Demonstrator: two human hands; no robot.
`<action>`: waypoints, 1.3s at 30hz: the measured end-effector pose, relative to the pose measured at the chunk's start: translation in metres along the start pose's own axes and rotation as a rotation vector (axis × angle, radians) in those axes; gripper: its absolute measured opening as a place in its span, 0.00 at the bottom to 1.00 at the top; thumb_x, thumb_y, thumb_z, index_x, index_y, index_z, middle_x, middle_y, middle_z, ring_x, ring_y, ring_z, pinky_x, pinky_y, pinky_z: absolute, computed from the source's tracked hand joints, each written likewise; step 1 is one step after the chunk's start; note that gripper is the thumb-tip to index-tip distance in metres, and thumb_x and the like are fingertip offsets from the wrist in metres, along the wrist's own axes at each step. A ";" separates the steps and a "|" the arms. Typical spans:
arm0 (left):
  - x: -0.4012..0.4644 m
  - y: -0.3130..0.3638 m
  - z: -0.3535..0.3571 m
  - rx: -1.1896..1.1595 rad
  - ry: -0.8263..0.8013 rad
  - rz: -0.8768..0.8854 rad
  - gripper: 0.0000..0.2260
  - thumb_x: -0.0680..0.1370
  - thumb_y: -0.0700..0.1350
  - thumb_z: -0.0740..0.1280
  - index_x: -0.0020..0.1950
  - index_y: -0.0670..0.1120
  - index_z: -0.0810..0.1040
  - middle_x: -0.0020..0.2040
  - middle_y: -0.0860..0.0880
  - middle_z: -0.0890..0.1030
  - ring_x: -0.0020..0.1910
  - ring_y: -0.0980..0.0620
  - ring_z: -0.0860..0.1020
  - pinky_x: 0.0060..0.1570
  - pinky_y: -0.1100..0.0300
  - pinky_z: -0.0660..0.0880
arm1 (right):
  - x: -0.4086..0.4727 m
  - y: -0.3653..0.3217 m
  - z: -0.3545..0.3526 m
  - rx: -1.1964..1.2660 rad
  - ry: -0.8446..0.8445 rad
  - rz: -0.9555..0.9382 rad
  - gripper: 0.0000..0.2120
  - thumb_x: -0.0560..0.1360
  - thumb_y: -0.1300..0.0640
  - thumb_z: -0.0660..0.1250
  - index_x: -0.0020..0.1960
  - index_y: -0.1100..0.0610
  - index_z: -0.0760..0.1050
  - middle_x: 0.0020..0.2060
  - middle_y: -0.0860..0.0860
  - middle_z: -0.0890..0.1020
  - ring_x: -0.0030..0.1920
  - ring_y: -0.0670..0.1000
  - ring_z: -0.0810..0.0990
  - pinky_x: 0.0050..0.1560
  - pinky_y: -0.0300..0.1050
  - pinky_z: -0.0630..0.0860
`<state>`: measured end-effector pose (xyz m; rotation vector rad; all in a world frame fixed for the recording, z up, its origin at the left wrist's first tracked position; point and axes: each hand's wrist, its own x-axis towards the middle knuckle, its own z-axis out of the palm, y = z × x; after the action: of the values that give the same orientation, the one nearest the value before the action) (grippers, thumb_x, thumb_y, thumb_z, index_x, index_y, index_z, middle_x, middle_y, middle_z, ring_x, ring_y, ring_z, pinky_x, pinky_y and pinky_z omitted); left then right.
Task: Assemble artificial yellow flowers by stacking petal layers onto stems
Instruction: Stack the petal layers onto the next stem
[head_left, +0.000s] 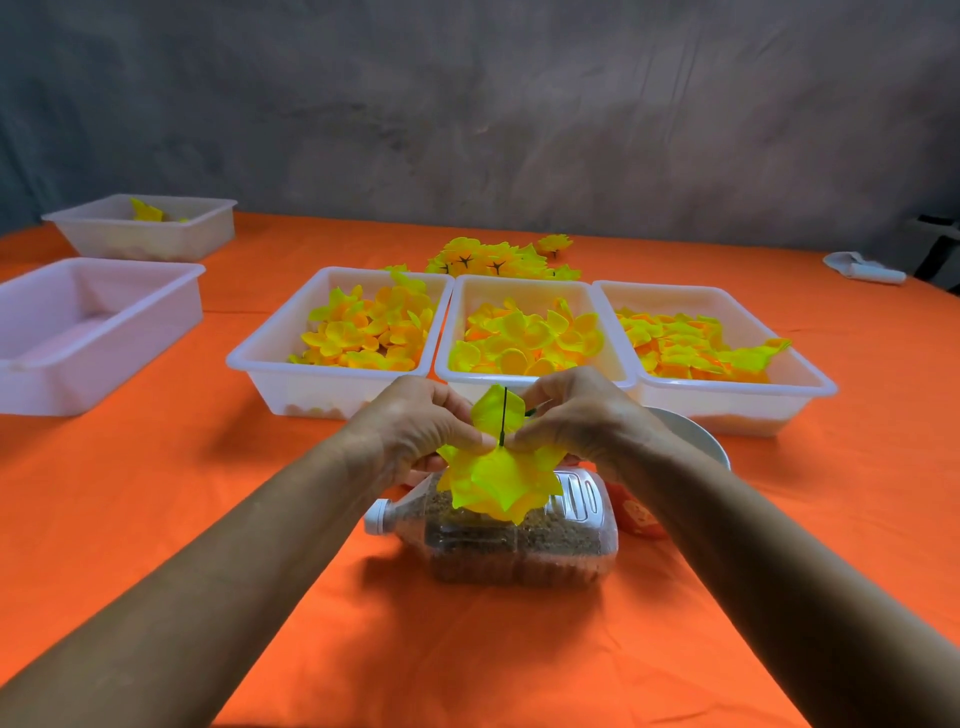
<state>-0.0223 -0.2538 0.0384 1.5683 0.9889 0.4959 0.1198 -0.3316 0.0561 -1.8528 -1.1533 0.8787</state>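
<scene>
Both hands, left hand (415, 426) and right hand (576, 415), pinch yellow petal layers (498, 480) on a thin green stem (504, 415) above a sand-filled bottle (519, 540) near the surface's front edge. Stem's base hidden; no writing legible.

Both hands (498, 436) pinch yellow petals (498, 480) on a stem (504, 413) (thin, green).

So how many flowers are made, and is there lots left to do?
Done: a pile of finished flowers behind the trays. In hand: both hands, left hand and right hand, press a petal layer down the stem. Left: three trays of petals, so plenty.
</scene>
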 end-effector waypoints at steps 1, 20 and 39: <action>0.000 -0.001 0.000 -0.012 0.000 -0.005 0.12 0.65 0.35 0.77 0.36 0.44 0.75 0.29 0.50 0.75 0.31 0.53 0.74 0.27 0.64 0.69 | 0.000 0.002 0.000 0.029 0.002 0.006 0.10 0.65 0.69 0.75 0.36 0.57 0.78 0.27 0.50 0.79 0.24 0.45 0.77 0.24 0.35 0.73; -0.017 -0.006 -0.003 0.224 0.035 0.621 0.06 0.67 0.40 0.76 0.43 0.47 0.85 0.46 0.49 0.79 0.46 0.56 0.77 0.49 0.64 0.72 | -0.025 0.027 0.006 0.068 0.206 -0.360 0.10 0.67 0.60 0.76 0.43 0.47 0.83 0.42 0.42 0.83 0.49 0.41 0.80 0.49 0.37 0.75; -0.001 -0.033 0.007 0.169 0.079 0.703 0.06 0.67 0.40 0.77 0.34 0.47 0.82 0.39 0.44 0.82 0.43 0.47 0.80 0.43 0.52 0.76 | -0.021 0.056 0.024 0.061 0.264 -0.476 0.05 0.69 0.59 0.74 0.45 0.55 0.85 0.47 0.50 0.83 0.55 0.51 0.77 0.56 0.48 0.75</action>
<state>-0.0282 -0.2592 0.0061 2.0561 0.5179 0.9803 0.1141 -0.3614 -0.0012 -1.4957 -1.3028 0.3828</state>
